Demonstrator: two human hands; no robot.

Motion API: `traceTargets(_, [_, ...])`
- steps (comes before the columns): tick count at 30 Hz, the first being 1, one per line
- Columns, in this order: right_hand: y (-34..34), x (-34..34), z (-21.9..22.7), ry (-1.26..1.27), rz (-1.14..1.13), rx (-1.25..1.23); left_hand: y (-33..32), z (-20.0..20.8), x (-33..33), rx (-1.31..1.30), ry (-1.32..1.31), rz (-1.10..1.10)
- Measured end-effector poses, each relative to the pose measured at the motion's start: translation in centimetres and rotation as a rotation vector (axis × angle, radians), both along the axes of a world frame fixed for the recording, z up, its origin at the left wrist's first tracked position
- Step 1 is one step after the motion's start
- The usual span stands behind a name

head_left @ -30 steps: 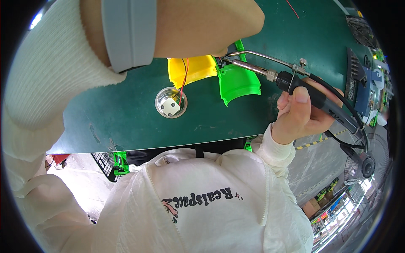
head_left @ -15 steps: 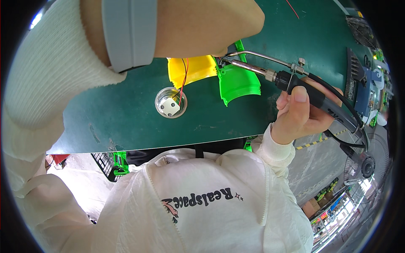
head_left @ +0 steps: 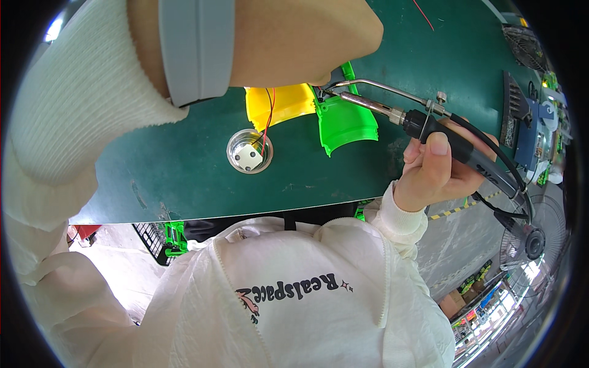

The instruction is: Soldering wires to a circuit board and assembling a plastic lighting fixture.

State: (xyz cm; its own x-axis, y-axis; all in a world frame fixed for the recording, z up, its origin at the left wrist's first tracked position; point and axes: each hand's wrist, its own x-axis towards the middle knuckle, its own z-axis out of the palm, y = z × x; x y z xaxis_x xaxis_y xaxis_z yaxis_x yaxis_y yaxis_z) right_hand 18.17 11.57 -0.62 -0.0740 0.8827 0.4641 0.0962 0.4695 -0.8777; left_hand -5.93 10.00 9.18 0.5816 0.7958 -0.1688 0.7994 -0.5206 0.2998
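Observation:
My right hand [head_left: 432,168] is closed around the black handle of a soldering iron [head_left: 371,105], with a thin bent metal feed tube alongside its barrel. The iron's tip reaches the upper edge of a green plastic shell [head_left: 348,126], close under my left hand [head_left: 307,46]. That hand is bent over the top of the green shell and a yellow plastic shell [head_left: 285,107]; nearly all its fingers are hidden, so its grip is unclear. Red and black wires [head_left: 270,113] run from beside the yellow shell into a small clear cup [head_left: 230,156] holding a white piece with dark dots [head_left: 248,158].
The dark green tabletop [head_left: 184,184] ends at a near edge in front of me. A loose red wire [head_left: 423,15] lies at the far side. Blue-grey equipment [head_left: 529,138] stands at the right edge, with a fan [head_left: 534,242] below it.
The soldering iron has shifted very slightly right and toward me. My left wrist has moved a little to the right. The shells and cup stay almost where they were.

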Motion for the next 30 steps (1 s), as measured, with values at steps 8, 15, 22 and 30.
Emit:
traceTargets(8, [0.0,0.0,0.3,0.050,0.025,-0.019,0.1,0.1,0.2,-0.015,-0.002,0.017])
traceTargets(15, [0.2,0.7,1.0,0.132,-0.035,0.009,-0.1,0.0,0.4,0.025,0.005,0.019])
traceTargets(22, [2.7,2.8,1.2,0.255,-0.124,-0.016,0.0,0.2,0.3,0.023,0.070,-0.018])
traceTargets(30, [3.3,3.1,0.6,0.263,-0.124,0.001,-1.2,-1.8,0.1,0.143,0.162,-0.052])
